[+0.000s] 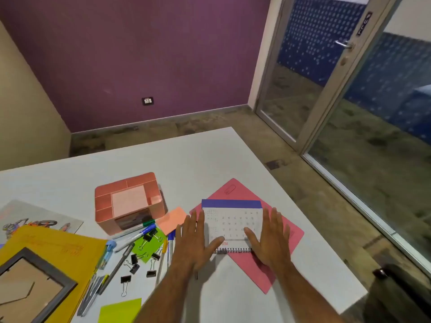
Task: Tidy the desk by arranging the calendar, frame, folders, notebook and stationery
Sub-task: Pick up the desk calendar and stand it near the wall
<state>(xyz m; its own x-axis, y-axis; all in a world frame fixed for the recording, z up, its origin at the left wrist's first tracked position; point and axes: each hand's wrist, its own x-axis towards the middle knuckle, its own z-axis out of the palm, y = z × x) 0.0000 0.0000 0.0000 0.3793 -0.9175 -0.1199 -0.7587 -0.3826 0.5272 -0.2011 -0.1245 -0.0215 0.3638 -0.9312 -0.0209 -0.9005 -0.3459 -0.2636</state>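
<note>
On the calendar step. My left hand point(197, 241) and right hand point(271, 238) flank the calendar point(233, 221), fingers straight, gripping nothing. It lies flat on the pink folder point(286, 231). Next I need a two-sided grip to stand it upright.

I count one calendar point(233, 221), one frame point(35, 283), two folders: pink folder point(283, 252) and yellow folder point(58, 248); one organizer point(128, 201), about seven binder clips point(126, 284).
</note>
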